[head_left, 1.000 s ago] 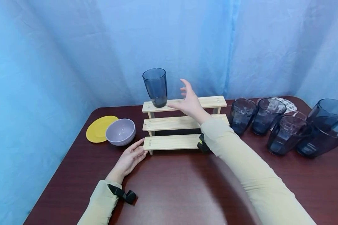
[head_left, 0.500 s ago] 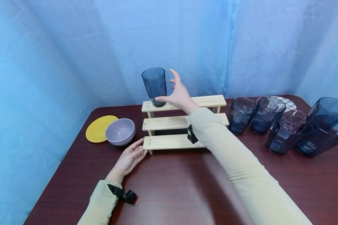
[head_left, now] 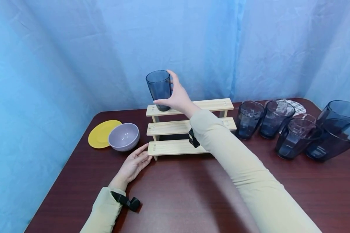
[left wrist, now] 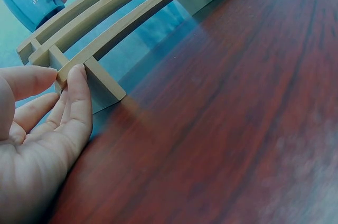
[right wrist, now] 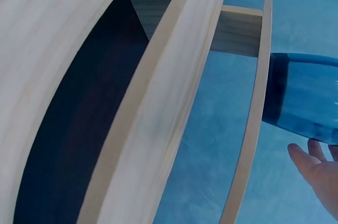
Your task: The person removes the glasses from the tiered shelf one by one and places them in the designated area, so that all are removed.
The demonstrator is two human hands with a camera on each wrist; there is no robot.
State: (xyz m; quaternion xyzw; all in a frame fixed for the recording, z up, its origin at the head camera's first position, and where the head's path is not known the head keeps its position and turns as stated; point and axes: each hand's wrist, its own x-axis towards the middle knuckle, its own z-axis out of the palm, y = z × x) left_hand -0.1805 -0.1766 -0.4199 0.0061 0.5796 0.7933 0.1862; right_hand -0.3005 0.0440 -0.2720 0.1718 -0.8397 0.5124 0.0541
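Note:
A tinted blue drinking glass (head_left: pixel 158 89) stands upright at the left end of the top step of a three-step wooden rack (head_left: pixel 169 128). My right hand (head_left: pixel 178 97) spreads in a C shape at the glass's right side. Its thumb overlaps the front of the glass low down, and the index finger reaches up beside the rim. In the right wrist view, the fingertips (right wrist: pixel 313 147) lie right at the glass's side. My left hand (head_left: pixel 134 165) pinches the left end of the lowest step between thumb and fingers, seen closely in the left wrist view (left wrist: pixel 47 123).
Left of the rack are a yellow plate (head_left: pixel 100 134) and a light purple bowl (head_left: pixel 123 137), seemingly stacked on another. Several more tinted glasses (head_left: pixel 250 119) stand to the right, with a white checked round item (head_left: pixel 297 105) behind them. Blue curtains (head_left: pixel 128 48) enclose the dark wooden table (head_left: pixel 169 194).
My right hand has moved left, from a gap beside the glass to close around its side. The glass and rack keep their places; my left hand stays on the rack's end.

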